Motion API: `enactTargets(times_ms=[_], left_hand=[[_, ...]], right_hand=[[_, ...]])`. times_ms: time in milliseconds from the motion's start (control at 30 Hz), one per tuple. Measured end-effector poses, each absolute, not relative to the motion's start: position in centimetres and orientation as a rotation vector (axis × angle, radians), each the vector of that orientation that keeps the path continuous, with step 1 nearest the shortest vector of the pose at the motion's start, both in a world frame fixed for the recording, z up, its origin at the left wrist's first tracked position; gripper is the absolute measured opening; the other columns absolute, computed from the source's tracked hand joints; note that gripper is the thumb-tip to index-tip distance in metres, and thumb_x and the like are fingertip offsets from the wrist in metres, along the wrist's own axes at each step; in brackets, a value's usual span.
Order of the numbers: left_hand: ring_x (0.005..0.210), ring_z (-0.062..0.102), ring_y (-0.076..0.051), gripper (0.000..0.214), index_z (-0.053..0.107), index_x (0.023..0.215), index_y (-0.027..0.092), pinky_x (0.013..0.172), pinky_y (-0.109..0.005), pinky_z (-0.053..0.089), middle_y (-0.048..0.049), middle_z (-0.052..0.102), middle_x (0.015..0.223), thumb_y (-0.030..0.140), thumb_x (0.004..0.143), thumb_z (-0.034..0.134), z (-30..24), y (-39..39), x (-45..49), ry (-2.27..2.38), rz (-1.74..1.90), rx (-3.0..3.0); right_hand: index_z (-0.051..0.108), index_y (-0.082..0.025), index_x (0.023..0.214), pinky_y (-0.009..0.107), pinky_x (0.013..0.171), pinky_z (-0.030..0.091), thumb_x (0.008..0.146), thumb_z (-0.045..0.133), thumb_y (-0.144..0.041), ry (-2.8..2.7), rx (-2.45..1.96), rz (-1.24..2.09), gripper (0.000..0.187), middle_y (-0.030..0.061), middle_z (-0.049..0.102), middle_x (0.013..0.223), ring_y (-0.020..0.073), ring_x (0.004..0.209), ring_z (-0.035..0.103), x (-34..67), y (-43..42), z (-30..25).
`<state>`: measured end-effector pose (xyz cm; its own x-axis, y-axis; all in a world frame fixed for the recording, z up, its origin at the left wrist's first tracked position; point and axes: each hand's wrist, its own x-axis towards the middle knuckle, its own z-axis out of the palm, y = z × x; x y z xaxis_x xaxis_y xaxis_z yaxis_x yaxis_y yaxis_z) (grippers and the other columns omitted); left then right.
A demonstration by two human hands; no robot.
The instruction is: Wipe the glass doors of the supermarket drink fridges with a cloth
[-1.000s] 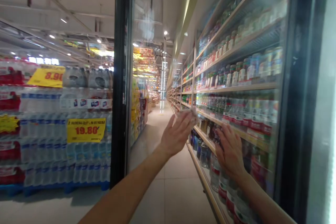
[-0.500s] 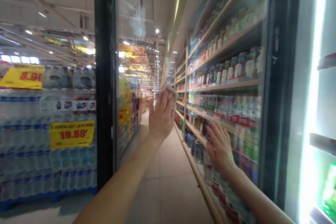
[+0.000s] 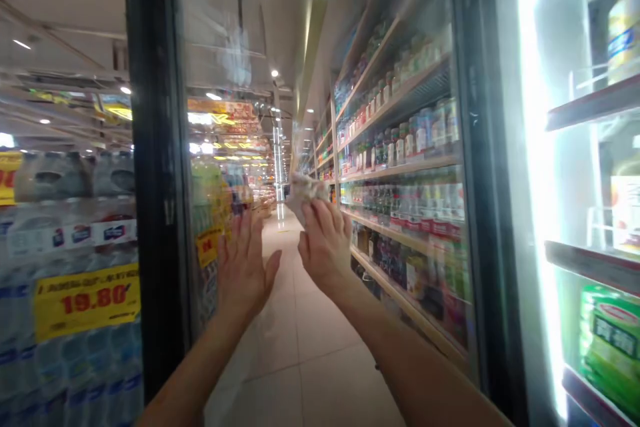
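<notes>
A glass door (image 3: 240, 60) with a dark frame (image 3: 156, 213) stands in front of me, with a whitish smear on its upper pane. My right hand (image 3: 327, 250) presses a crumpled pale cloth (image 3: 307, 190) against the glass near the middle, fingers bent over its lower edge. To the left, my left hand (image 3: 245, 270) lies flat with fingers spread, at or very close to the pane, holding nothing. Part of the cloth is covered by the right fingers.
Lit cooler shelves (image 3: 590, 260) with a green package (image 3: 610, 333) and bottles are at the right. Stacked water bottles with a yellow price sign (image 3: 87, 301) stand left. Shelves of bottles (image 3: 400, 147) and a tiled floor (image 3: 295, 373) show in the glass.
The cloth has passed from my left hand to my right. My left hand has moved left and down, my right hand left and up. The view has turned right.
</notes>
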<state>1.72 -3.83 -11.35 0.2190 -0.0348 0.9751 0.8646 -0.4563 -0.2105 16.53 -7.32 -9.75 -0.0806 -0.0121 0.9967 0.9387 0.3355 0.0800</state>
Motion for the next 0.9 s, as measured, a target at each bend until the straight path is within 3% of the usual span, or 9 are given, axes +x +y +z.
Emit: enactTargets(times_ms=[133, 200, 300, 400, 600, 700, 900], left_hand=[[0.137, 0.018, -0.029, 0.069, 0.010, 0.144, 0.016, 0.109, -0.050, 0.015, -0.0171, 0.024, 0.147, 0.038, 0.087, 0.042, -11.7, -3.2, 1.7, -0.813, -1.346, -1.585], [0.137, 0.018, -0.029, 0.069, 0.009, 0.144, 0.016, 0.109, -0.050, 0.015, -0.0173, 0.024, 0.147, 0.038, 0.087, 0.042, -11.7, -3.2, 2.1, -0.818, -1.348, -1.585], [0.137, 0.018, -0.028, 0.069, 0.011, 0.144, 0.016, 0.110, -0.051, 0.014, -0.0165, 0.024, 0.147, 0.037, 0.087, 0.043, -11.7, -3.2, 2.4, -0.838, -1.363, -1.604], [0.138, 0.016, -0.029, 0.068, 0.014, 0.143, 0.015, 0.110, -0.052, 0.013, -0.0165, 0.022, 0.147, 0.036, 0.086, 0.044, -11.8, -3.1, 2.5, -0.849, -1.374, -1.610], [0.137, 0.017, -0.029, 0.072, 0.007, 0.144, 0.017, 0.109, -0.052, 0.015, -0.0158, 0.021, 0.148, 0.035, 0.086, 0.046, -11.8, -3.0, 2.3, -0.799, -1.387, -1.575], [0.137, 0.017, -0.030, 0.072, 0.007, 0.144, 0.019, 0.109, -0.052, 0.016, -0.0149, 0.019, 0.149, 0.036, 0.086, 0.046, -11.7, -3.2, 2.3, -0.814, -1.391, -1.587], [0.137, 0.016, -0.032, 0.067, 0.016, 0.143, 0.025, 0.108, -0.057, 0.014, -0.0127, 0.012, 0.151, 0.034, 0.085, 0.049, -11.6, -3.4, 2.7, -0.837, -1.362, -1.616]], right_hand=[[0.047, -0.023, 0.124, 0.051, 0.110, 0.011, 0.085, 0.040, -0.016, -1.482, -0.942, -1.136, 0.040, 0.0026, 0.037, 0.143, 0.0205, 0.137, 0.020, 16.1, -5.9, -8.4], [0.046, -0.027, 0.124, 0.052, 0.110, 0.011, 0.085, 0.040, -0.014, -1.487, -0.992, -1.164, 0.042, -0.0003, 0.039, 0.142, 0.0193, 0.137, 0.020, 18.9, -6.0, -9.0], [0.041, -0.028, 0.131, 0.058, 0.106, 0.015, 0.086, 0.038, -0.013, -1.248, -1.132, -1.157, 0.048, 0.0044, 0.046, 0.137, 0.0235, 0.135, 0.026, 26.2, -6.8, -10.4], [0.032, -0.023, 0.139, 0.064, 0.101, 0.020, 0.088, 0.038, -0.022, -0.926, -1.213, -1.112, 0.051, 0.0126, 0.043, 0.138, 0.0315, 0.134, 0.026, 31.1, -7.5, -11.4], [0.029, -0.020, 0.140, 0.054, 0.108, 0.017, 0.086, 0.042, -0.026, -1.429, -1.067, -1.195, 0.056, 0.0104, 0.030, 0.146, 0.0261, 0.139, 0.011, 22.2, -6.3, -12.4], [0.030, -0.020, 0.140, 0.056, 0.108, 0.013, 0.086, 0.042, -0.029, -1.522, -1.067, -1.200, 0.056, 0.0094, 0.033, 0.145, 0.0266, 0.138, 0.013, 22.0, -6.2, -12.5], [0.017, -0.016, 0.145, 0.065, 0.099, 0.020, 0.090, 0.034, -0.033, -0.862, -1.245, -1.059, 0.060, 0.0198, 0.029, 0.145, 0.0352, 0.135, 0.019, 30.7, -7.2, -12.1]])
